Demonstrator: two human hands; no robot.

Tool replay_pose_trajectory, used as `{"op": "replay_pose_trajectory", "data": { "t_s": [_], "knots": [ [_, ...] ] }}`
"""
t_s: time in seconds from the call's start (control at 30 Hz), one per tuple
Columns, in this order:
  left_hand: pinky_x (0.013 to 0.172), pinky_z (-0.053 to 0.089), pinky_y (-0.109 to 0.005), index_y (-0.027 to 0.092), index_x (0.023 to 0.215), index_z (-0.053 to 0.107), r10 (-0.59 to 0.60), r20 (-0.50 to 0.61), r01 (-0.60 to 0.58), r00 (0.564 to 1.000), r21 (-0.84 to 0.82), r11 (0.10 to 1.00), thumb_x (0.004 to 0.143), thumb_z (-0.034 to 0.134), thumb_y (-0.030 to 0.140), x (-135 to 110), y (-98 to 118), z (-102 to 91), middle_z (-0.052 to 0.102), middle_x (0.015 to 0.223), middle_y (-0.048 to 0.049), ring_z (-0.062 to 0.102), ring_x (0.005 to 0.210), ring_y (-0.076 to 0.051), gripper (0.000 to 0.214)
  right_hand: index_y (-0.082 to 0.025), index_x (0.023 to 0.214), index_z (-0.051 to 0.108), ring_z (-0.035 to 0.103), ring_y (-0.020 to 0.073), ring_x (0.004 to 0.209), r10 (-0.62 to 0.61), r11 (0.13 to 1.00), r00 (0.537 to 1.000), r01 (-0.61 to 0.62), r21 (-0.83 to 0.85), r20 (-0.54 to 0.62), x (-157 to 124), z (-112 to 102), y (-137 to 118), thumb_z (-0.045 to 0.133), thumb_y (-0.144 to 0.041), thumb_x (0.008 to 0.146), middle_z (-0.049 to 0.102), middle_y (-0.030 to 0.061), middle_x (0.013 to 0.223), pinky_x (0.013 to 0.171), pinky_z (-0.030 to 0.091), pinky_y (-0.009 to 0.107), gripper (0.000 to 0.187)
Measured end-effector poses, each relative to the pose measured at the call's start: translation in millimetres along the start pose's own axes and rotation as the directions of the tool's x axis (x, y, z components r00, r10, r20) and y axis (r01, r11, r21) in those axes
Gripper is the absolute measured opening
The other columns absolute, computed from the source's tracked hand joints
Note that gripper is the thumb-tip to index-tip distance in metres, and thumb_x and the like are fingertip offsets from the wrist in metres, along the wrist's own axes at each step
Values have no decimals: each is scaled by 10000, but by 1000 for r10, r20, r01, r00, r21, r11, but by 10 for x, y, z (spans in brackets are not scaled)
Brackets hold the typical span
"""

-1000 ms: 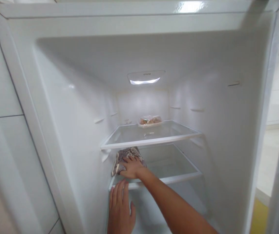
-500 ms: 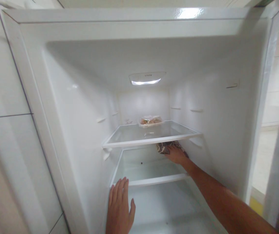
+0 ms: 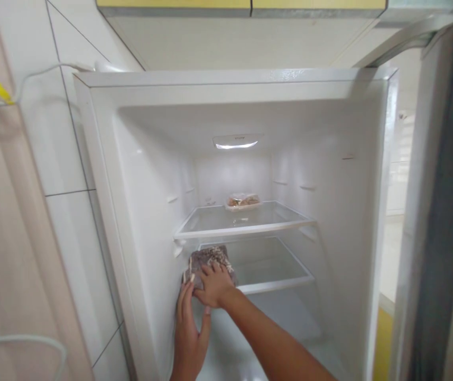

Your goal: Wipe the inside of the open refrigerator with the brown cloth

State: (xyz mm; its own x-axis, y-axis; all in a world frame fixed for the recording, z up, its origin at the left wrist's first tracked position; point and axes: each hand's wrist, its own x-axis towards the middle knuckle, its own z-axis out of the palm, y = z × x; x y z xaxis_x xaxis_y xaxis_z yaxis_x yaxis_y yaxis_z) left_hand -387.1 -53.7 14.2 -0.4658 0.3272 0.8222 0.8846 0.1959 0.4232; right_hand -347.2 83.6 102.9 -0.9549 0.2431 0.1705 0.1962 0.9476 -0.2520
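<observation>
Inside an open fridge, a folded brown patterned cloth [image 3: 209, 257] lies on the left front part of the lower glass shelf [image 3: 268, 264]. My right hand [image 3: 216, 286] presses down on the cloth and holds it, fingers over its front half. Close beside it, my left hand [image 3: 190, 317] is at the shelf's front left corner. Its fingers are stretched out and the thumb stands apart, with fingertips at the cloth's near edge; whether they touch it I cannot tell. The cloth hides the shelf's left corner.
A clear-wrapped tray of food [image 3: 243, 201] sits at the back of the upper glass shelf [image 3: 246, 225]. The fridge's side wall [image 3: 147, 227] is close on the left. The open door [image 3: 420, 227] stands at the right. A lit lamp [image 3: 237, 144] is under the ceiling.
My right hand has brought the cloth from the back right of the lower shelf to its front left, close to my left hand. The view has drawn back, showing more around the fridge.
</observation>
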Motion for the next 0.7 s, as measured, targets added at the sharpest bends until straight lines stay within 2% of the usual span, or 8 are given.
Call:
{"op": "replay_pose_trajectory", "data": {
  "t_s": [0.07,0.13,0.3,0.43,0.5,0.6,0.7],
  "knots": [
    [1153,425,-585,220,1526,264,-5,-12,5,1000,16,1000,965,456,330,28,2,-39,430,1533,-174,419,1438,-316,603,-311,1512,410,274,340,1496,-50,999,999,50,10,-4,-51,0,-113,502,-511,888,383,53,1614,1212,192,579,662],
    [1154,428,-573,216,1524,269,8,5,-8,1000,37,999,965,456,328,49,-2,-57,433,1527,-172,420,1437,-308,600,-280,1510,417,264,365,1495,-101,995,995,101,10,-6,-163,-40,-98,531,-532,861,389,71,1608,1215,196,584,706],
    [1140,427,-568,174,1509,292,95,81,-104,992,115,988,961,466,346,80,-24,15,475,1503,-189,454,1406,-294,600,-263,1538,356,296,366,1479,-235,972,972,235,-23,-17,-555,-177,224,601,-403,782,395,79,1601,1210,236,573,807],
    [1162,315,-653,222,1478,402,184,239,-249,953,280,927,961,453,330,75,-61,85,563,1470,-137,466,1401,-312,530,-271,1533,365,295,361,1487,-156,987,988,155,-46,-14,-857,-232,600,606,-286,739,390,61,1607,1215,241,558,830],
    [1173,273,-657,260,1443,479,227,291,-323,929,345,881,936,479,313,65,-82,85,587,1457,-104,469,1397,-322,510,-268,1537,362,288,342,1495,-96,993,995,94,-69,-20,-1018,-267,815,593,-228,732,378,51,1616,1227,232,530,838],
    [1202,234,-613,270,1439,504,264,327,-388,908,410,826,854,491,166,48,-82,56,567,1485,-84,479,1386,-304,594,-266,1541,363,279,310,1505,-5,988,1000,5,-153,2,-1278,-388,1118,565,-120,712,352,41,1632,1229,242,491,866],
    [1218,213,-594,238,1442,505,238,326,-374,915,460,805,778,458,52,37,-29,35,555,1497,-85,467,1394,-293,691,-275,1507,427,387,258,1447,56,970,998,-49,-240,24,-1499,-601,1330,494,-67,771,424,40,1592,1189,312,457,768]
  ]
}}
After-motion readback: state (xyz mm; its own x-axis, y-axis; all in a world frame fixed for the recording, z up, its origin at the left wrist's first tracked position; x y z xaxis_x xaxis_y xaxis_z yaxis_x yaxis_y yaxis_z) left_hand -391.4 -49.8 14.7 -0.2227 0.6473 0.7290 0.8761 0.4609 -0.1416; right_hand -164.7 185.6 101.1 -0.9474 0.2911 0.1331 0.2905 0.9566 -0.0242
